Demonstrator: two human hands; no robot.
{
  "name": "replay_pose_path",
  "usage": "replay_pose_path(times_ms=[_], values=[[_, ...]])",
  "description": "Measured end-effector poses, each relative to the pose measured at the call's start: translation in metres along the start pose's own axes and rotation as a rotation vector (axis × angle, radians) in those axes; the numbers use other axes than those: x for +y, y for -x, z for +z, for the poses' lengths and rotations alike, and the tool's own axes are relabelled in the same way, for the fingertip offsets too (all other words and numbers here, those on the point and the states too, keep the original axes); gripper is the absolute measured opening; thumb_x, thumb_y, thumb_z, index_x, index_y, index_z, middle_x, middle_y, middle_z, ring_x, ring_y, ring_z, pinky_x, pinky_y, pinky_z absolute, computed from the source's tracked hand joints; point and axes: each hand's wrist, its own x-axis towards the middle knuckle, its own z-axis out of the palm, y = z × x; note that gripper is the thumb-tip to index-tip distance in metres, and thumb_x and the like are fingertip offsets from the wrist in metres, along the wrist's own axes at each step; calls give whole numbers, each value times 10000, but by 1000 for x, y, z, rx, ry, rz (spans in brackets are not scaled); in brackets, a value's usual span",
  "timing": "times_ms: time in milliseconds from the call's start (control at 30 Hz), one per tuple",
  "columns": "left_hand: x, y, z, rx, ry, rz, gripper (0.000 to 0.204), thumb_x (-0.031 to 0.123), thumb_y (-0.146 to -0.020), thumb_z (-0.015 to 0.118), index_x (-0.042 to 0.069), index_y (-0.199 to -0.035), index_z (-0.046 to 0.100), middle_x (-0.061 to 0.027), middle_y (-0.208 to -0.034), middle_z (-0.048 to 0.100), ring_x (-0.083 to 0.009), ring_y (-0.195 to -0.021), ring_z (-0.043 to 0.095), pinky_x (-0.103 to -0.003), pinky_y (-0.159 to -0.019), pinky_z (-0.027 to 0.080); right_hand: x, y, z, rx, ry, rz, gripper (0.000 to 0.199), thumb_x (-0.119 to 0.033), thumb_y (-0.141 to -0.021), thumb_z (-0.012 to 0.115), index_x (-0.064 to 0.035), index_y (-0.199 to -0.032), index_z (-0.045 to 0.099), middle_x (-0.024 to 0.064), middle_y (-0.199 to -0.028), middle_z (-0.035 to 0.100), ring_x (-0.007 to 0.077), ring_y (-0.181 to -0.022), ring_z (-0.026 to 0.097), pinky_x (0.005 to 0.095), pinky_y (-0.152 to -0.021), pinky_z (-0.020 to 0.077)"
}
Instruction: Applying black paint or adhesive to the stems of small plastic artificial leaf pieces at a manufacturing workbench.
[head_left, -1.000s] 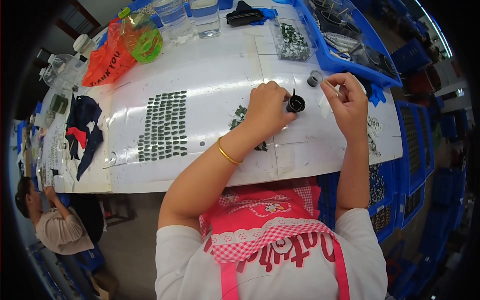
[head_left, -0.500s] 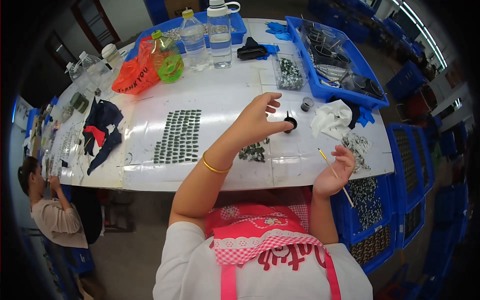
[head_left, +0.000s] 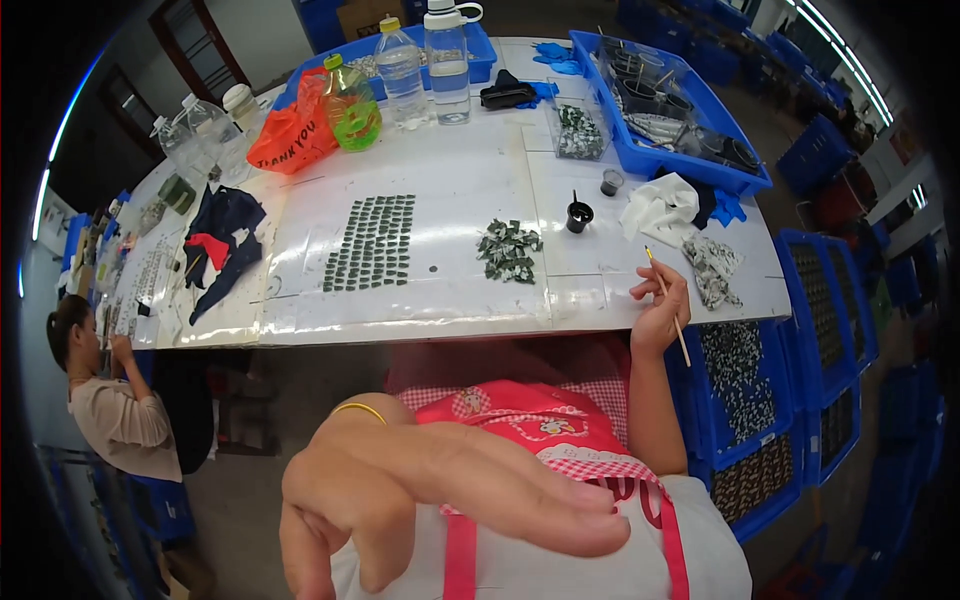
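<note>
My left hand [head_left: 400,490], with a gold bangle [head_left: 362,408] at its wrist, is raised large in front of my apron. Its fingers are apart and hold nothing. Near the table's front right edge, my right hand [head_left: 660,312] is closed around a thin paintbrush [head_left: 684,345] with a pale wooden handle, its tip pointing up. Beyond that hand stands a small black cup [head_left: 578,217] with a dark stick in it. A loose pile of dark green and whitish chips [head_left: 508,250] lies mid-table. Left of it, similar small green pieces [head_left: 370,243] lie in neat rows.
A white cloth [head_left: 658,208] and a crumpled stained cloth [head_left: 714,272] lie at the right. Behind are a clear box of chips [head_left: 578,132] and a blue tray [head_left: 730,175]. Bottles [head_left: 448,85] and a red bag [head_left: 295,138] stand far left. A person [head_left: 120,410] sits at left.
My left hand has moved from over the table, beside the black cup, back toward me and up close. My right hand still holds the paintbrush, now more upright. The view has shifted slightly.
</note>
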Motion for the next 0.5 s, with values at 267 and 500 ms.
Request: replay_pose_path(times_ms=[267, 500], values=[[41, 4, 24, -525, 33, 103, 446, 412, -993, 407, 169, -622, 361, -318, -1120, 625, -446, -1102, 586, -483, -979, 457, -3, 6, 3, -56, 37, 38, 349, -215, -991, 362, 7, -937, 627, 91, -766, 591, 126, -593, 491, 234, -583, 403], [57, 35, 32, -656, 98, 220, 423, 376, -987, 403, 166, -620, 413, -311, -1110, 629, -436, -1114, 583, -496, -979, 449, 0, 7, 3, -100, 131, -19, 333, -208, -991, 376, 0, -923, 627, 76, -753, 577, 108, -586, 466, 221, -563, 391]])
